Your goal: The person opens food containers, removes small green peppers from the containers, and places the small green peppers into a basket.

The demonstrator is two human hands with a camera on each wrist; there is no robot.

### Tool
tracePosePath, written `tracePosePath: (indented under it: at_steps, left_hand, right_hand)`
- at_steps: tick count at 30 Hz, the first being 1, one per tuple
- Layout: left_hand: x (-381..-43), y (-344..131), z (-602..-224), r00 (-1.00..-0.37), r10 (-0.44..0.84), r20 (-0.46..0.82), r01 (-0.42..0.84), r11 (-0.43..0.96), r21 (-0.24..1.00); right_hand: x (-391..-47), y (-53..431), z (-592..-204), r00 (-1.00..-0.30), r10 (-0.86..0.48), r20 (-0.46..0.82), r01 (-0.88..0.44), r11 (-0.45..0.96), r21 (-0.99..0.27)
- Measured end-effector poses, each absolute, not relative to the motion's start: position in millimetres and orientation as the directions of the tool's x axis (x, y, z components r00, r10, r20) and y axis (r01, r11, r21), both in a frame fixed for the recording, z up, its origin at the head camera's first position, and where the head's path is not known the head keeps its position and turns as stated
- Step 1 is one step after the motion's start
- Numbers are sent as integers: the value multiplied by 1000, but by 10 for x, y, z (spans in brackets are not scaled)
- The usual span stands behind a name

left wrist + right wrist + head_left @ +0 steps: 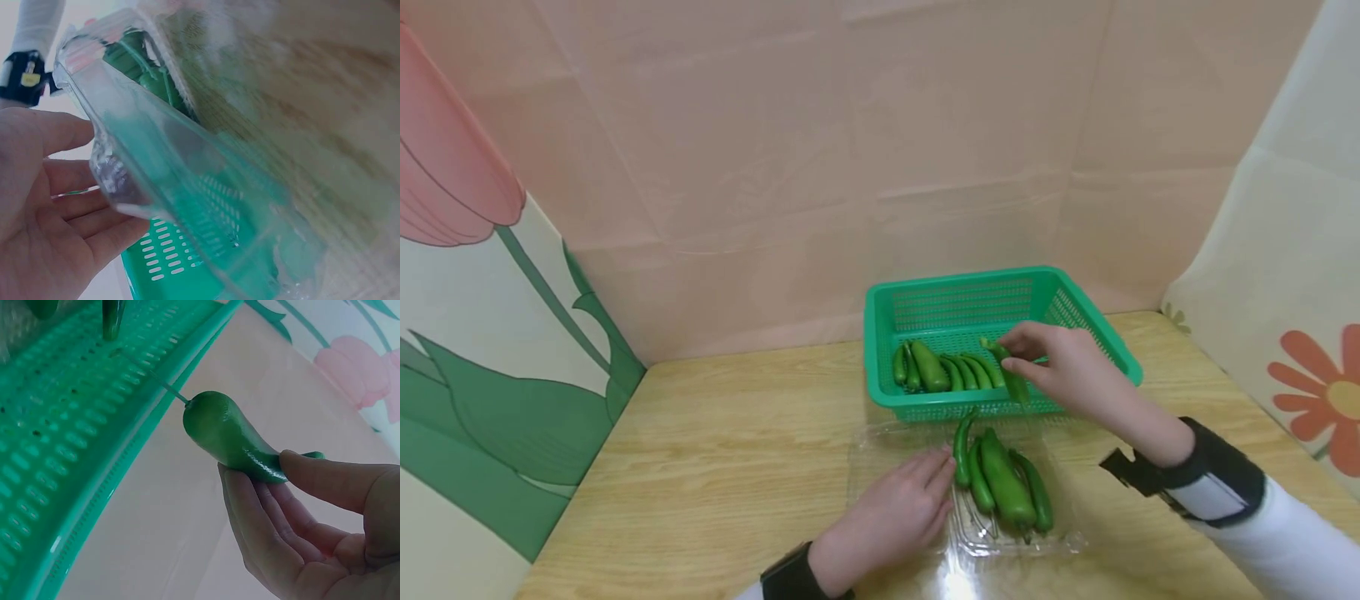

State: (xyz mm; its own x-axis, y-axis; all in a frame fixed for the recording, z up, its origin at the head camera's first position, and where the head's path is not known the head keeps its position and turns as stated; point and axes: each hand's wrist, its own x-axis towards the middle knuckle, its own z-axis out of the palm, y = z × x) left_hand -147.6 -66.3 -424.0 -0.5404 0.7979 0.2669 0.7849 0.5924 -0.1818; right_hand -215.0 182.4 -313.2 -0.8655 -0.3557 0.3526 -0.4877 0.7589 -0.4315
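In the head view, my right hand [1060, 358] holds a green chili pepper [1017, 385] over the front right of the green basket [880, 400]. The right wrist view shows thumb and fingers pinching this pepper [231, 434] at one end, its thin stem pointing toward the basket. My left hand [898, 504] lies over the left part of a clear plastic clamshell container [1063, 542], palm down. Seen from the left wrist, its loosely extended fingers [106, 240] touch the edge of the clear plastic [156, 150]. Several green peppers [1006, 487] of different sizes lie in the container's right half.
A row of several green peppers [934, 367] lies along the basket's front left. The basket stands at the back of the wooden table [737, 450], against a pink cloth backdrop [760, 183]. A flower-printed cloth [1270, 275] hangs at the right.
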Motion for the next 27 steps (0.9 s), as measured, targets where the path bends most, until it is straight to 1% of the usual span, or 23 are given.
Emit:
tracePosePath:
  at_steps: [11,27]
  left_hand:
    - [-1467,-659,-4227,-549,795,256,785,596,-169]
    - [-1462,-665,-4226,-549,797,252,787,594,-167]
  right_hand:
    - [-2457,1828,-3005,-900,-345,268,-434,778,-455]
    - [-2918,1806,-2966,-938,-328,117,-340,790,-510]
